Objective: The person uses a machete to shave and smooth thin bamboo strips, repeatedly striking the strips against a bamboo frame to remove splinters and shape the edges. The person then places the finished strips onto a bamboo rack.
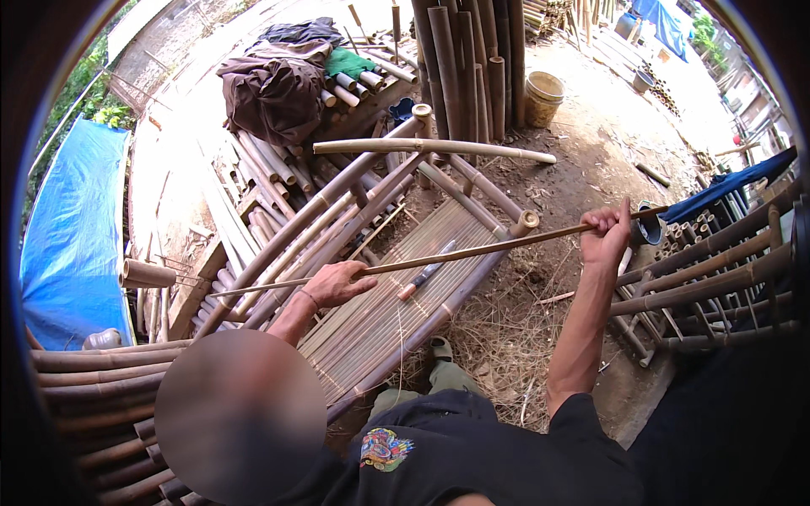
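Observation:
A long, thin bamboo strip [481,253] runs slantwise across the view, over a bamboo bench. My right hand [606,234] is closed round its right part, with a finger pointing up. Nearer its left end, my left hand [333,284] holds the strip, the fingers bent over it; a thin band circles that wrist. Below lies the bench's slatted bamboo seat [363,312], framed by thick poles. A knife [428,270] with a brownish handle rests on the slats between my hands. A loose pale bamboo pole [439,149] lies across the bench's far frame.
Cut bamboo poles [261,169] are piled at the left, under dark cloths [274,84]. Tall bamboo [460,67] stands behind, beside a yellowish bucket [544,97]. Shavings [506,363] litter the ground. Bamboo frames [717,278] stand at the right; a blue tarp [76,236] hangs left.

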### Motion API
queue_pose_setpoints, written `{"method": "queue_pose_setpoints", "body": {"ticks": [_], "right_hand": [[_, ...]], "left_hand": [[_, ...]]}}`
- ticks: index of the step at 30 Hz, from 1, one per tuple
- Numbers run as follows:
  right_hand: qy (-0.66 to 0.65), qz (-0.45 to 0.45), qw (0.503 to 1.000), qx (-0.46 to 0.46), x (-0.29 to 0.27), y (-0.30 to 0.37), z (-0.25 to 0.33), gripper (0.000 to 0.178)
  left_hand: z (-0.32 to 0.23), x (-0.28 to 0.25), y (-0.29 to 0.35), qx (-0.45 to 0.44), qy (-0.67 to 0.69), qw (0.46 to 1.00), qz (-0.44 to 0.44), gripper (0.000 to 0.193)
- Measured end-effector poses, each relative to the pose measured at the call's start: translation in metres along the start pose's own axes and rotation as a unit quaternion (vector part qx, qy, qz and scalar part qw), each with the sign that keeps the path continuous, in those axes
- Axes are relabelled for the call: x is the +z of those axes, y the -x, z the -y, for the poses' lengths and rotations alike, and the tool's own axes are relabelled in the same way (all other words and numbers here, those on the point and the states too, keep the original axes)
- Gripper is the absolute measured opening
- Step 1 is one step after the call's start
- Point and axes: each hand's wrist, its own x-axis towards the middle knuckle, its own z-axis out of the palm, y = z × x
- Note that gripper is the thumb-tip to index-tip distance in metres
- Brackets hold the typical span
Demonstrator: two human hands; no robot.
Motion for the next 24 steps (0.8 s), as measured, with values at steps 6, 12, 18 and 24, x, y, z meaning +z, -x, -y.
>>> {"method": "queue_pose_setpoints", "body": {"ticks": [6,12,18,24], "right_hand": [[0.294,0.048,0.951,0.083,-0.021,-0.027,-0.034,0.114],[0.467,0.284,0.78,0.305,-0.019,0.14,-0.175,0.098],[0.528,0.348,0.723,0.28,-0.022,0.237,-0.246,0.051],[0.55,0.353,0.743,0.144,-0.034,0.314,-0.28,0.052]], "left_hand": [[-0.018,0.011,0.03,-0.005,0.157,0.986,-0.05,0.031],[-0.026,0.053,0.085,-0.098,0.393,0.913,-0.044,0.033],[0.014,0.109,0.17,-0.101,0.531,0.833,-0.119,0.033],[0.056,0.126,0.253,-0.128,0.502,0.836,-0.182,0.031]]}}
